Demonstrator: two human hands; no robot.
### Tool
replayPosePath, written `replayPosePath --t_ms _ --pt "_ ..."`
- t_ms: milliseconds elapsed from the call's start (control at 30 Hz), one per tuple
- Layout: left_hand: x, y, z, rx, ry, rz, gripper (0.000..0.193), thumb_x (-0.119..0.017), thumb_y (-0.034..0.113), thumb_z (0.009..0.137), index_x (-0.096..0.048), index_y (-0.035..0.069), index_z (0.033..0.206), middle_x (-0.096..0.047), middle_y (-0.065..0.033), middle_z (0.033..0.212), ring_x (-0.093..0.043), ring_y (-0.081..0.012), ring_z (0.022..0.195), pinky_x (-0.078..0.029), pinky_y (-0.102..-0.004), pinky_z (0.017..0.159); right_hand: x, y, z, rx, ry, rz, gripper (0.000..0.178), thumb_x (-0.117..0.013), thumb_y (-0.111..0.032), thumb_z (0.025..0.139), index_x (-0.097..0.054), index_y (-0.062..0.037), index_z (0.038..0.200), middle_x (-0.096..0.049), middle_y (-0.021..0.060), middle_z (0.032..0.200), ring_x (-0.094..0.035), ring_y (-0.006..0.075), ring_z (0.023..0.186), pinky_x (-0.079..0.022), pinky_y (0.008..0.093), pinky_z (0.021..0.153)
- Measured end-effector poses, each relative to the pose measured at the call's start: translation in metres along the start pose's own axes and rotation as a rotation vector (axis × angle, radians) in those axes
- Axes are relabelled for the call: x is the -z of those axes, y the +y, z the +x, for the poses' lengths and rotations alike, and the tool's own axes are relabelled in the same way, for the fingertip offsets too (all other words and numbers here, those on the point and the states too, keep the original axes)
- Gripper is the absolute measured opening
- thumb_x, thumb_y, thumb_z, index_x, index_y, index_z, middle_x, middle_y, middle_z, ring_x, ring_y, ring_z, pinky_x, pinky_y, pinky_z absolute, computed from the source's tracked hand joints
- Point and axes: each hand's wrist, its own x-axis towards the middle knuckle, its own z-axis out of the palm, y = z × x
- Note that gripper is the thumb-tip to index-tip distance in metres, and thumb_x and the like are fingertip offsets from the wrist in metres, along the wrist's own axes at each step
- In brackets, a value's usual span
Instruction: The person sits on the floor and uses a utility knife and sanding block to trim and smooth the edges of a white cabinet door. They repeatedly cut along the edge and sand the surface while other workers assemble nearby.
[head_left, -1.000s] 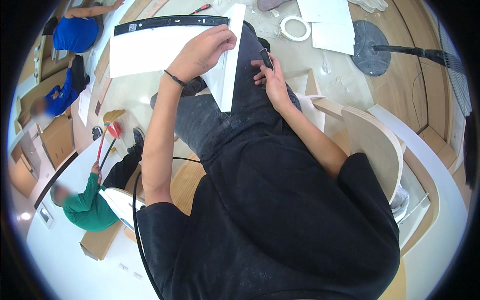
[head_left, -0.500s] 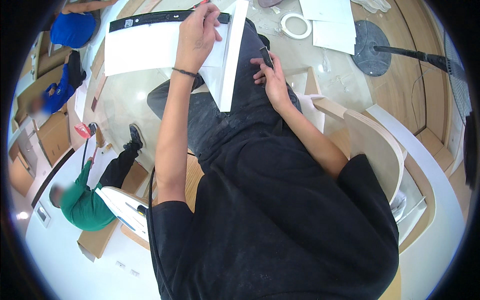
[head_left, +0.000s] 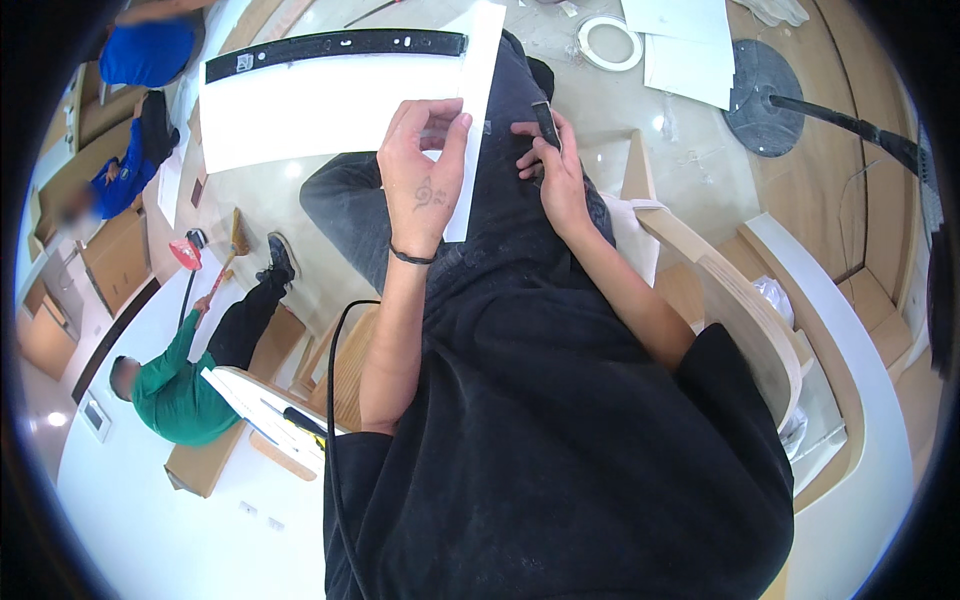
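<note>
A white panel (head_left: 300, 112) lies across my lap, with a black slotted metal rail (head_left: 335, 47) along its far edge and a narrow white end piece (head_left: 483, 75) at its right. My left hand (head_left: 425, 175) is over the panel's right part, beside the end piece. Its fingers curl and the thumb nears the index finger in a pinch; whatever lies between them is hidden. To the right of the end piece, my right hand (head_left: 560, 180) rests over my thigh, holding a short black object (head_left: 546, 124) upright between thumb and fingers; its kind is unclear.
White tape roll (head_left: 609, 43), white sheets (head_left: 685, 55) and a round grey base with a pole (head_left: 765, 100) lie beyond on the floor. A thin dark rod (head_left: 370, 13) lies past the rail. A wooden chair (head_left: 740, 300) stands right. One person in green (head_left: 185, 395) holds a broom; others wear blue.
My left hand has come back from the rail's right end toward me, down onto the panel beside the end piece. The right hand still holds the black object.
</note>
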Motion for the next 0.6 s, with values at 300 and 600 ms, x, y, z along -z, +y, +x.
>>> replayPosePath --t_ms 300,600 --pt "-0.002 -0.01 -0.007 -0.116 0.078 0.051 0.019 -0.065 -0.003 0.094 -0.073 -0.001 0.111 -0.068 -0.0138 0.098 -0.071 -0.0222 0.086 -0.056 -0.0331 0.076 0.001 0.003 0.002 0.02 0.017 0.016 0.044 -0.043 -0.013 0.106 -0.039 -0.0031 0.15 -0.066 0.011 0.128 -0.062 0.0111 0.08 -0.056 0.0267 0.072" --pt "0.002 -0.02 -0.053 -0.407 0.013 0.586 0.07 -0.063 -0.011 0.08 -0.063 0.011 0.146 -0.052 -0.0103 0.089 -0.055 -0.0263 0.08 -0.051 -0.0397 0.074 0.002 0.0 0.003 0.008 0.025 0.054 0.043 -0.043 -0.011 0.107 -0.039 -0.0037 0.149 -0.066 0.0116 0.128 -0.063 0.011 0.08 -0.056 0.0263 0.071"
